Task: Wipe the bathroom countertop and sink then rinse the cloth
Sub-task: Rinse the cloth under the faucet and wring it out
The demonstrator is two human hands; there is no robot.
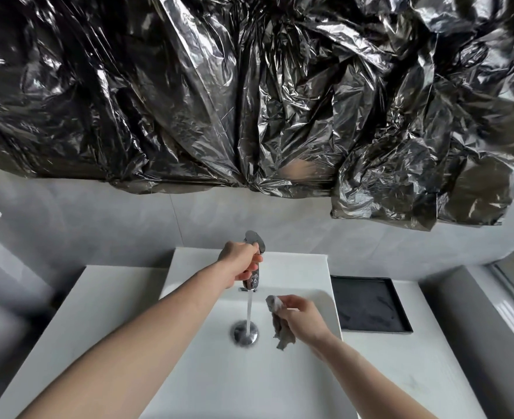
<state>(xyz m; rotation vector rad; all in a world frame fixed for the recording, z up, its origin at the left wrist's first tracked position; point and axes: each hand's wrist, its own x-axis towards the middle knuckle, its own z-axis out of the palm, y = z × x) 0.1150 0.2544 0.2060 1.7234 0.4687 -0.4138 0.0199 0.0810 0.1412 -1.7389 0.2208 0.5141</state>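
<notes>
My left hand (240,261) is wrapped around the chrome faucet (253,279) at the back of the white sink (207,367). Water (248,313) runs from the spout straight down onto the metal drain (245,334). My right hand (301,319) holds a small grey cloth (281,329) bunched between the fingers, hanging inside the basin just to the right of the stream and apart from it. The white countertop (98,313) extends on both sides of the sink.
A black rectangular tray (369,303) lies on the counter right of the sink. Crumpled black plastic sheeting (249,92) covers the wall above. Grey tiles (113,225) sit behind the faucet. A window ledge (509,303) runs along the right.
</notes>
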